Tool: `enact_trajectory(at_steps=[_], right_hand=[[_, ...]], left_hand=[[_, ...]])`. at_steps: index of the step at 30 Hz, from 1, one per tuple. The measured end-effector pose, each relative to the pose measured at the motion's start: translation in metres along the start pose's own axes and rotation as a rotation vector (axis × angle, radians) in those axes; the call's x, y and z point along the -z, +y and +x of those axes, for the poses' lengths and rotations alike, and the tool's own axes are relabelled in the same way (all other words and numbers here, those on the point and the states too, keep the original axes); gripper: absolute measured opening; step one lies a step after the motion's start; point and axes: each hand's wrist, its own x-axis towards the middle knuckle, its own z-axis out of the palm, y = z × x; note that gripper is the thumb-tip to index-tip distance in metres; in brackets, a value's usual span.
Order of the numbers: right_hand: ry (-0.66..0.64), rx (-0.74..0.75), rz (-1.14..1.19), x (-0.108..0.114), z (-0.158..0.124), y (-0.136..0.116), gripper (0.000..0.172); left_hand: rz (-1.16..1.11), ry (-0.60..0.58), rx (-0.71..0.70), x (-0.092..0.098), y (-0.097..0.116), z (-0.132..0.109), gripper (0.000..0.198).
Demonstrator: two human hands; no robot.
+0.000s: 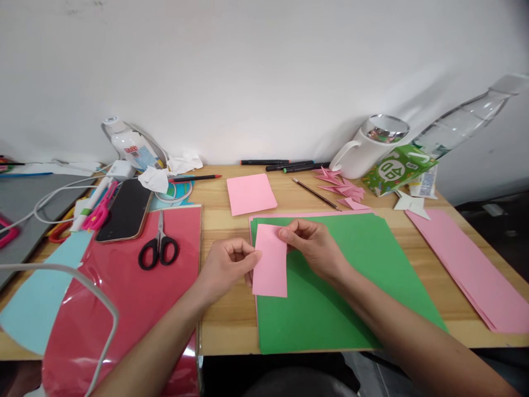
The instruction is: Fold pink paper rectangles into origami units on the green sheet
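Note:
A narrow pink paper rectangle (270, 262) is held upright over the left edge of a large green sheet (343, 286). My left hand (227, 264) pinches its left edge with curled fingers. My right hand (312, 245) pinches its upper right edge. Beneath the green sheet a pink sheet shows along the top edge. A smaller pink paper (250, 193) lies flat behind, untouched.
Black scissors (158, 249) lie on a red sheet (124, 286) at left, beside a phone (125, 211). Folded pink pieces (343, 190), a pencil (316, 194), markers, a white mug (367, 146) and a bottle (458, 121) stand at the back. Pink strips (467, 264) lie at right.

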Motion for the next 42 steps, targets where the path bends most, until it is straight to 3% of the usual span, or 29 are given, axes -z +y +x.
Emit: enact_trajectory(at_steps=[5,11,16,21,25,28,30,33,38,42], right_hand=[[-0.068,-0.034,-0.017,0.000,-0.001,-0.001,0.036],[-0.009,-0.009,0.001,-0.002,-0.001,0.000,0.037],[-0.048,-0.075,0.116,-0.006,-0.002,0.005,0.033],[-0.016,-0.020,-0.062,-0.004,-0.004,0.001,0.033],[-0.194,0.082,-0.392,-0.002,-0.007,-0.005,0.024],[-0.297,0.137,-0.550,-0.001,-0.009,-0.005,0.018],[-0.334,0.113,-0.583,0.000,-0.009,-0.003,0.017],[-0.376,0.057,-0.555,0.002,-0.008,-0.004,0.015],[-0.360,0.033,-0.539,0.006,-0.006,-0.013,0.012],[-0.319,0.056,-0.550,0.015,-0.002,-0.019,0.012]], left_hand=[[-0.010,0.062,-0.034,0.000,-0.002,0.000,0.024],[-0.039,0.061,-0.046,-0.001,-0.002,0.002,0.026],[-0.004,0.148,-0.094,-0.004,-0.002,0.003,0.027],[-0.010,-0.075,0.015,-0.005,-0.005,0.005,0.027],[0.060,-0.173,0.028,-0.001,-0.005,0.005,0.032],[0.257,-0.109,-0.101,0.000,-0.008,0.005,0.033],[0.474,-0.030,-0.259,-0.001,-0.012,0.004,0.039],[0.645,-0.018,-0.415,-0.004,-0.015,0.003,0.038],[0.590,0.020,-0.415,-0.004,-0.005,-0.001,0.041],[0.486,0.160,-0.338,0.001,0.001,-0.003,0.035]])
